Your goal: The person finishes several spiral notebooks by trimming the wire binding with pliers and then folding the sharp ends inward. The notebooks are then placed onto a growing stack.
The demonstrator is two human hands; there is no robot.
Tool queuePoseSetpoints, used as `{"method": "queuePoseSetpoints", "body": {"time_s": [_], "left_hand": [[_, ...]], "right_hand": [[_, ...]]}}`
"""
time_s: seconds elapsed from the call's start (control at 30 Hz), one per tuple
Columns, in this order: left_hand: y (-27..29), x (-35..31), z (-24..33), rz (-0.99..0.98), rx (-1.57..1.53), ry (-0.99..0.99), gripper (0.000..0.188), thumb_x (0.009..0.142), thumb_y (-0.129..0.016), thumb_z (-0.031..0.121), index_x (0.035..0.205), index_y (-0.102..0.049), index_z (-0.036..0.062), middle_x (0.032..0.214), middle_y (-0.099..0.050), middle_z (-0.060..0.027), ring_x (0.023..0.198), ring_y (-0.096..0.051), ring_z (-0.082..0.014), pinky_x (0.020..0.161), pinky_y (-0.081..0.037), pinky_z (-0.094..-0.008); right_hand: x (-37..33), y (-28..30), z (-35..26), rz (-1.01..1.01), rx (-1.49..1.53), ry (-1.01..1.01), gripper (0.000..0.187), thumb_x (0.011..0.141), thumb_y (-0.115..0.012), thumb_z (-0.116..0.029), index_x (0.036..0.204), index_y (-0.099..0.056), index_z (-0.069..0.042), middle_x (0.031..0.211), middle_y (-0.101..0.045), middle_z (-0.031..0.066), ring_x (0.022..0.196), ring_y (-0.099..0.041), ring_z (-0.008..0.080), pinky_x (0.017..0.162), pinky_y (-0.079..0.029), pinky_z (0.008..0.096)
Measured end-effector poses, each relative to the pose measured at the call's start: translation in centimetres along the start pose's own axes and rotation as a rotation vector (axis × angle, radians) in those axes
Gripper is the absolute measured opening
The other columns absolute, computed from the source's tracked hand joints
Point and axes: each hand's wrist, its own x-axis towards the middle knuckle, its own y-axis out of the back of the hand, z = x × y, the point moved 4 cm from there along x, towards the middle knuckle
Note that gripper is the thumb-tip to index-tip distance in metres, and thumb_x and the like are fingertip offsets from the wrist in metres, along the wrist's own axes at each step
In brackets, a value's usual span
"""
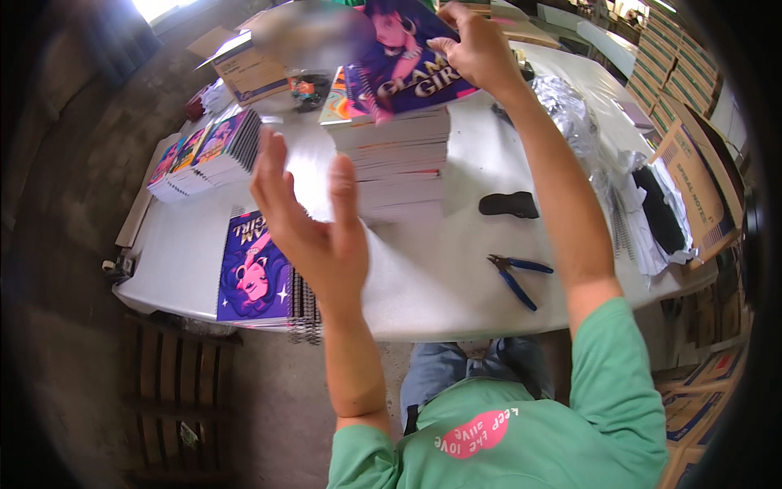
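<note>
High over the table, my right hand (476, 53) pinches the edge of a purple notebook (399, 49) with a pink cartoon figure on its cover. It is tilted, and I cannot tell whether a spiral is on it. Beneath it stands a tall stack of paper blocks (399, 163), with an orange-patterned cover (336, 98) at its top left. My left hand (314, 220) is raised, slightly blurred, fingers spread with nothing in them. Below that hand, a pile of purple spiral notebooks (252, 273) lies at the near table edge, black spirals facing right.
Blue-handled cutters (517, 277) and a flat black object (509, 204) lie right of the stack. More spiral notebooks (204, 155) stand in rows at the left. Clear plastic wrap (566, 114) and an open carton (692, 183) occupy the right side. Another carton (248, 69) stands far left.
</note>
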Motion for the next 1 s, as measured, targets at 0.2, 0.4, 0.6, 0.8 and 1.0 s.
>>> {"method": "queuePoseSetpoints", "body": {"time_s": [0.2, 0.4, 0.6, 0.8, 1.0], "left_hand": [[-2.5, 1.6, -3.4, -0.131, -0.834, 0.509, 0.040, 0.092, -0.057, 0.020, 0.122, -0.048, -0.0034, 0.107, -0.060, -0.0095, 0.097, -0.058, -0.0169, 0.085, -0.046, -0.0301], [-0.4, -2.5, 1.7, -0.563, -0.264, 0.089, 0.020, 0.080, -0.064, 0.002, 0.100, -0.063, 0.0013, 0.093, -0.064, -0.0090, 0.077, -0.060, -0.0171, 0.069, -0.047, -0.0279], [-4.7, -10.4, 2.4, -0.956, 0.300, -0.300, 0.031, 0.074, -0.067, 0.010, 0.105, -0.065, 0.0143, 0.079, -0.061, -0.0003, 0.075, -0.058, -0.0176, 0.080, -0.041, -0.0328], [-4.8, -12.0, 2.6, -0.899, 0.418, -0.362, 0.043, 0.072, -0.071, 0.016, 0.115, -0.062, 0.0158, 0.075, -0.055, 0.0021, 0.073, -0.056, -0.0140, 0.093, -0.035, -0.0389], [-3.8, -13.2, 1.6, -0.713, 0.461, -0.458, 0.040, 0.070, -0.073, 0.027, 0.108, -0.067, 0.0207, 0.065, -0.049, 0.0068, 0.071, -0.051, -0.0088, 0.100, -0.026, -0.0467]], "right_hand": [[-10.8, 7.9, -6.5, -0.038, 0.605, -0.075, 0.049, 0.069, -0.080, -0.011, 0.108, -0.051, -0.006, 0.091, -0.062, 0.0057, 0.077, -0.057, 0.0109, 0.069, -0.050, 0.0259], [-17.5, 17.7, 11.9, 0.442, 0.491, -0.544, 0.025, 0.093, -0.052, -0.015, 0.114, -0.052, -0.002, 0.095, -0.064, 0.0126, 0.079, -0.064, 0.0166, 0.070, -0.053, 0.0271], [-27.1, 12.4, 32.6, -0.136, -0.626, -0.655, 0.051, 0.075, -0.065, -0.013, 0.123, -0.050, -0.007, 0.098, -0.063, 0.0217, 0.094, -0.061, 0.0377, 0.083, -0.047, 0.0429], [-26.1, 13.1, 34.5, -0.128, -0.502, -0.714, 0.058, 0.076, -0.056, -0.007, 0.131, -0.040, -0.003, 0.096, -0.063, 0.0231, 0.095, -0.060, 0.0400, 0.085, -0.046, 0.0429], [-21.8, 17.5, 8.8, 0.024, 0.684, -0.640, 0.050, 0.084, -0.049, -0.013, 0.132, -0.041, 0.000, 0.121, -0.053, 0.0122, 0.049, -0.043, 0.0003, 0.046, -0.038, 0.0141]]}}
